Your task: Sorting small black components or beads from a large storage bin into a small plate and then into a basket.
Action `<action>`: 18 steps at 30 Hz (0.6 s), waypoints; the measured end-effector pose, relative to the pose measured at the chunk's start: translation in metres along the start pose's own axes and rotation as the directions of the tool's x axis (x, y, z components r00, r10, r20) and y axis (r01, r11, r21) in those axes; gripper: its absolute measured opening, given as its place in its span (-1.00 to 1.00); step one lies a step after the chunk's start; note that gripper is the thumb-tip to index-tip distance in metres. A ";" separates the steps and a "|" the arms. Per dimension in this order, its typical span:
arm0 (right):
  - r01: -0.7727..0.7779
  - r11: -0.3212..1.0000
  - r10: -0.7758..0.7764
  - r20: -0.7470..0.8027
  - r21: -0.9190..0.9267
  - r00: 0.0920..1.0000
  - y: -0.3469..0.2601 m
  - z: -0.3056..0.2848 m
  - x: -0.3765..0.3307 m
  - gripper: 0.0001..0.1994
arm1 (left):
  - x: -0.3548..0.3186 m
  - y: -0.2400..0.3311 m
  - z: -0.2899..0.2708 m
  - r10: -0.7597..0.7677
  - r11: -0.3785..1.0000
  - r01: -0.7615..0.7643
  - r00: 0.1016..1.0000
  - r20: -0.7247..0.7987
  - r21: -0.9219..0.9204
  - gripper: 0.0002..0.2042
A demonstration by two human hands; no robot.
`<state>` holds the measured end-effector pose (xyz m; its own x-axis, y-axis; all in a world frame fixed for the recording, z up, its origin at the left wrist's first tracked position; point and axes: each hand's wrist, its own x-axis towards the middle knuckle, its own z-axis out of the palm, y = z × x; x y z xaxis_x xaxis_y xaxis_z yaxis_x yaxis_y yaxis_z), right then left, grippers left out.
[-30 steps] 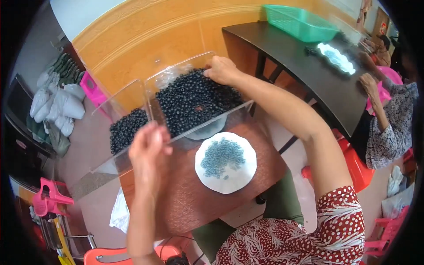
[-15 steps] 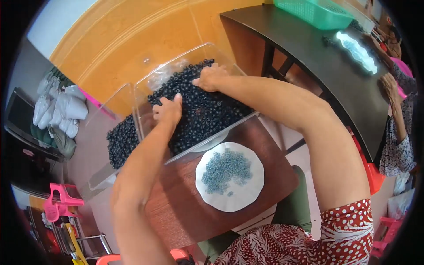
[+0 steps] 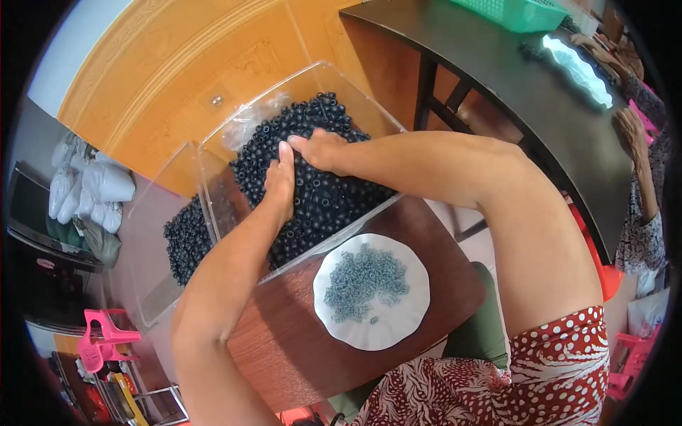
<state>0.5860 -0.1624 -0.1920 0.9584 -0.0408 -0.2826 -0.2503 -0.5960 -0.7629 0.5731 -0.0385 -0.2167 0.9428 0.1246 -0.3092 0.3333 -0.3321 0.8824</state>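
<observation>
Black round beads with holes (image 3: 312, 220) fill most of a clear plastic bin (image 3: 375, 106). Both of my hands are down among them near the middle, with the thumbs almost meeting. My left hand (image 3: 281, 183) points its thumb up, while its other fingers are sunk in the beads or turned from view. My right hand (image 3: 323, 151) reaches in from the right, thumb stretched toward the left one and fingertips hidden in the pile. Closer to me, a white scalloped plate (image 3: 387, 334) carries a heap of small grey-blue pieces (image 3: 366, 277).
The plate stands on a reddish-brown wooden table (image 3: 284, 348). Left of the bin, a second clear container holds more black beads (image 3: 187, 241). A dark table (image 3: 490, 64) on the right bears a green basket (image 3: 515, 14) and a bright white tray (image 3: 577, 71); another person's hand (image 3: 629, 128) rests there.
My hands have come together at the middle of the bin, the right one moving left. Their fingers, partly visible before, are now mostly hidden. The view has shifted slightly.
</observation>
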 end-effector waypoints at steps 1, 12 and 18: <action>0.004 1.000 -0.004 0.003 0.003 1.000 -0.002 0.004 -0.001 -0.28 | -0.005 0.003 -0.003 -0.003 0.993 0.007 0.999 0.040 -0.115 -0.25; -0.190 0.806 0.164 0.097 0.561 0.982 -0.042 -0.011 -0.027 -0.55 | -0.016 0.038 -0.011 -0.004 0.873 0.084 0.986 0.166 -0.480 -0.63; -0.156 0.839 0.103 0.130 0.522 0.986 -0.050 -0.008 -0.030 -0.33 | -0.032 0.054 -0.024 0.030 0.888 0.087 0.969 0.247 -0.451 -0.58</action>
<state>0.5713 -0.1378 -0.1402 0.9015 0.0028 -0.4328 -0.4314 -0.0750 -0.8991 0.5611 -0.0377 -0.1506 0.9250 -0.1200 -0.3606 0.3752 0.1376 0.9167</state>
